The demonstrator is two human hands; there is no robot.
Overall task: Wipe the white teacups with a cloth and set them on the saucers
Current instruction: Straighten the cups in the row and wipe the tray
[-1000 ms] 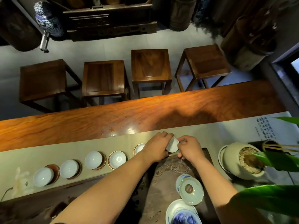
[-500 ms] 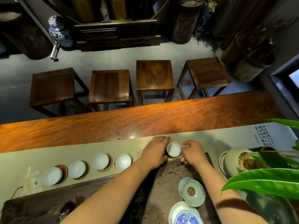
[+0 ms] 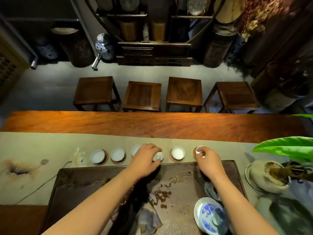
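Six white teacups stand in a row along the pale runner (image 3: 42, 146) on the long wooden surface (image 3: 152, 126), each on a brown saucer. The left hand (image 3: 145, 160) has its fingers curled round the fourth teacup (image 3: 158, 156); the third teacup (image 3: 135, 150) shows just beyond its knuckles. The right hand (image 3: 209, 161) pinches the rim of the sixth teacup (image 3: 199, 150) on its saucer (image 3: 194, 152). Between the hands the fifth teacup (image 3: 177, 152) sits free; all visible cups look empty. A crumpled dark cloth (image 3: 149, 217) lies on the dark carved tea tray (image 3: 94, 180), near a blue-and-white lidded bowl (image 3: 210, 216). At right, a pale pot (image 3: 260, 175) holds a leafy plant (image 3: 284, 148). Four wooden stools (image 3: 142, 95) stand on the floor beyond.
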